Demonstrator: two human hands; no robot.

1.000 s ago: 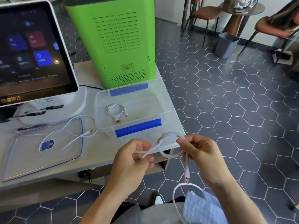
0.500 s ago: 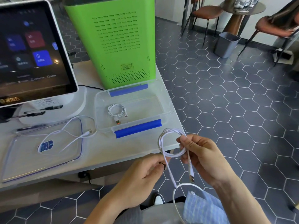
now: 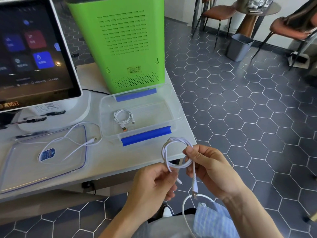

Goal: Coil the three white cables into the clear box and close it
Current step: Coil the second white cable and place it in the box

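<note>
So that the loops stayed together, the right hand pinched the cable at lower centre while the left hand pinched its tail.

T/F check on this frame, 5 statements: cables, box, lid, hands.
1. One coiled cable lies inside the clear box. True.
2. The box is closed. False: it is open; the lid lies flat on the table, left of it.
3. The right hand holds a white cable coil. True.
4. The left hand is empty. False: it pinches that cable's end.
5. The loose cable on the lid is already coiled. False: it sprawls uncoiled.
</note>
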